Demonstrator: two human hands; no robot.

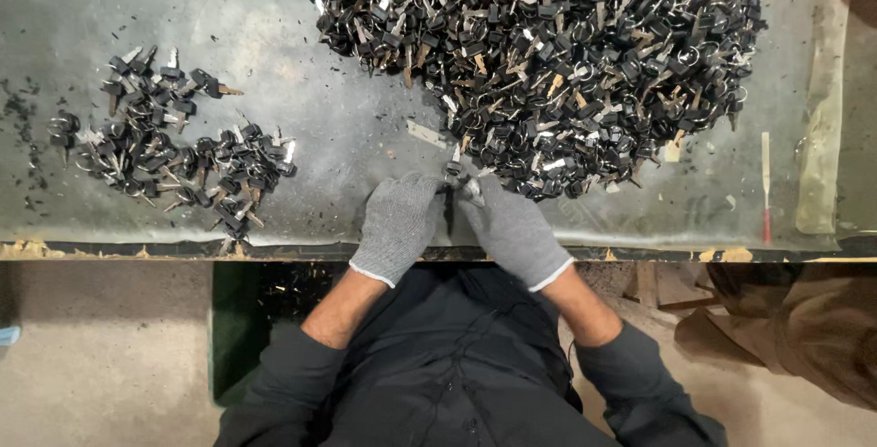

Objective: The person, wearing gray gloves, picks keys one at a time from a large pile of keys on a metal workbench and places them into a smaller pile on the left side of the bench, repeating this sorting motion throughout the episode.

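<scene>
Black-headed key (449, 193) pinched by both gloved hands, near table edge (301, 252)

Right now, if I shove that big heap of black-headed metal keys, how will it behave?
The big heap of black-headed metal keys would probably feel heavy, being mostly metal. Its interlocked rings likely drag in clumps. Loose edge keys may skid on the smooth grey worktop.

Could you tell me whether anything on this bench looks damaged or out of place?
The table is scuffed, strewn with dark flecks, and its front edge is chipped. A red-tipped stick lies alone right of the big key pile.
</scene>
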